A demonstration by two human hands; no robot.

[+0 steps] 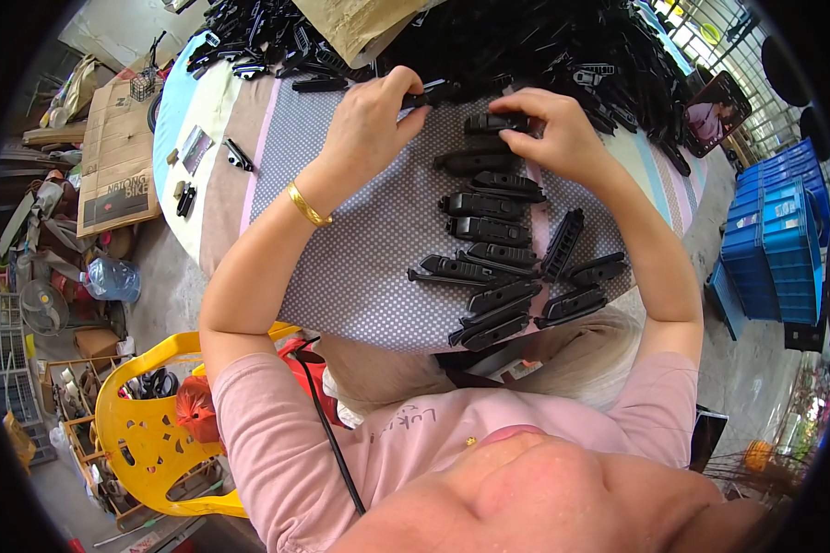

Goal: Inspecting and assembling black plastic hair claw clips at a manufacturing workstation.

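My left hand (pixel 367 124), a gold bangle at its wrist, is closed in a pinch on a small black part (pixel 417 100) over the far side of the table. A little to the right, my right hand (pixel 563 134) pinches the end of a long black plastic piece (pixel 487 123), thumb below and fingers above. That piece lies at the top of a column of similar long black pieces (pixel 484 205), which runs toward me down the table. Nearest my body, several more of these pieces (pixel 503 309) lie at angles, some overlapping. Their exact kind cannot be made out.
A big heap of black parts (pixel 544 46) covers the table's far side, with a brown paper sheet (pixel 360 28) on it. A phone (pixel 716 112) stands at the right edge. Blue crates (pixel 770 240) are at right. A yellow chair (pixel 148 442) stands at left.
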